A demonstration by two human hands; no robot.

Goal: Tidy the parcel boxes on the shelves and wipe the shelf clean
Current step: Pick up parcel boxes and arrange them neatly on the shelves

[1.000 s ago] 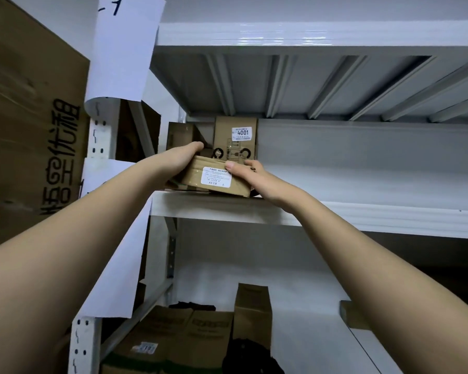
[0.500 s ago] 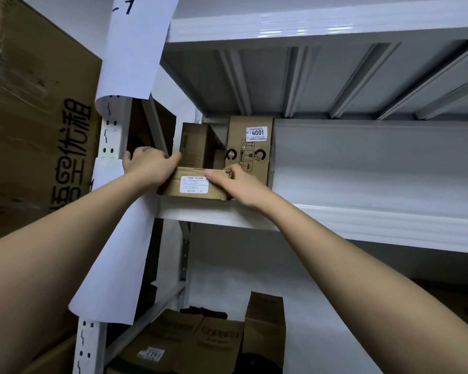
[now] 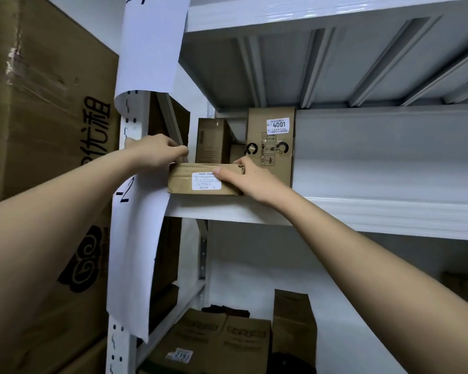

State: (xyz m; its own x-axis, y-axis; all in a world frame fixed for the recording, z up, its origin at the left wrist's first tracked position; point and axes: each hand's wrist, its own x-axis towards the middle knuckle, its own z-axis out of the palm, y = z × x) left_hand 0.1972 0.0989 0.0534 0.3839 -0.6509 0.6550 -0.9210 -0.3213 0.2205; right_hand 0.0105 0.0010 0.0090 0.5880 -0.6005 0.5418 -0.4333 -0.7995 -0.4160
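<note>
Shifted leftward, flat parcel box [image 3: 204, 179] now sits at shelf [image 3: 362, 214] front edge; right hand [image 3: 250, 179] grasps it, left hand [image 3: 157, 152] grips its left corner.

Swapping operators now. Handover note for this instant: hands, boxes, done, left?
Left hand: fingers curled at the flat box's left rear corner.
Right hand: grips its right end, thumb on the front label.
Flat box lies at the left front of the middle shelf, ahead of the small upright box and the 4001 box.
Done: flat box down on the shelf.
Left: square it up, wipe; no cloth in view.
</note>
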